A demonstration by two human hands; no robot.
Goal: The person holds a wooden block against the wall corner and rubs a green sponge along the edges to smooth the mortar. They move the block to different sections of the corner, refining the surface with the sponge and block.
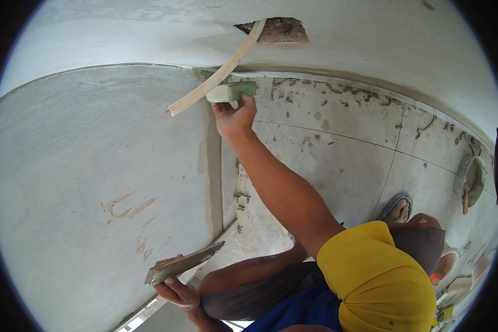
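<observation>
My right hand (237, 115), at the end of the bare arm from the yellow sleeve, is closed on a pale block with a green side (229, 92). The block is up in the corner where the walls meet, near the free end of a cream conduit (216, 79). Low on the left, my left hand (178, 285) grips a flat, grey, plaster-smeared board (185, 264), seen nearly edge-on and tilted. Its thumb lies on the near side, and part of the fingers is hidden. Beside it is a grey plastered wall (94, 166) with reddish-brown scrape marks.
The conduit comes from a rough hole (284, 31) in the white wall. Mortar lumps dot the tiled floor (337, 160). At the right stands a bucket (470, 180) with a wooden handle over its rim. My sandalled foot (398, 209) and bent knee are close by.
</observation>
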